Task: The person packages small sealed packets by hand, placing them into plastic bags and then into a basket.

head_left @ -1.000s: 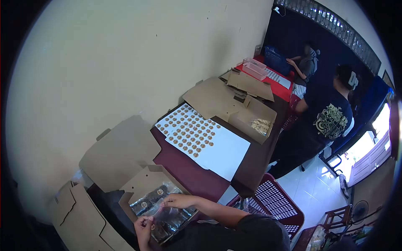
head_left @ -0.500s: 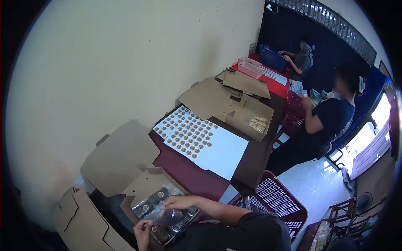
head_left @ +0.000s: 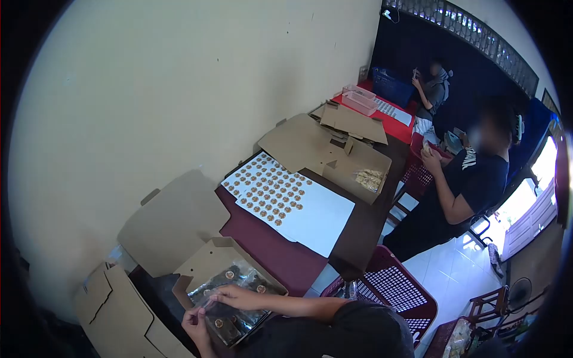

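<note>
An open cardboard box (head_left: 274,279) at the lower centre holds clear packets (head_left: 231,322) with dark contents and round gold-brown stickers. Over its near left part, my right hand (head_left: 231,296) pinches the edge of a clear plastic bag (head_left: 209,300). At the box's left corner my left hand (head_left: 195,320) has its fingers closed on the same bag's other side. Rows of round stickers cover the left part of white sheets (head_left: 322,209) on the table beyond the box.
A second open box (head_left: 358,173) with pale packets stands beyond the sheets, near folded cardboard (head_left: 352,124). Red baskets (head_left: 397,280) stand on the floor at right. One person (head_left: 465,185) stands at right; another (head_left: 433,92) is farther back. Cardboard boxes (head_left: 116,310) stand lower left.
Both my hands have moved left and slightly up with the bag, uncovering more packets. The standing person has turned and shifted, and the far person's hands have risen.
</note>
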